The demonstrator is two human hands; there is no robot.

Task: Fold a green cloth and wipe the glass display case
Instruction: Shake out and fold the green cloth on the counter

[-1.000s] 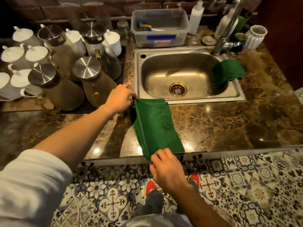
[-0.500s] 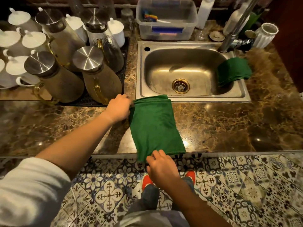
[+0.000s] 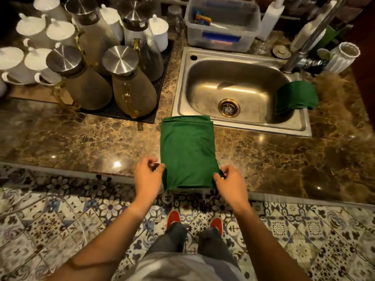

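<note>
Both hands now pinch the green cloth (image 3: 187, 151) near corners — left hand (image 3: 147, 175) (moved from the far edge), right hand (image 3: 230, 182) — on the bench (image 3: 284, 157); next fold likely.

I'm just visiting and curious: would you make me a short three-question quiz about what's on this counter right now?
1. True or false: both hands grip the near end of the green cloth.
2. Where does the second green cloth lie? A) on the floor B) over the right rim of the sink C) in the plastic tub
3. What covers the two brown jugs nearest the person?

Key
1. True: left hand, right hand.
2. B
3. Round metal lids.
</note>
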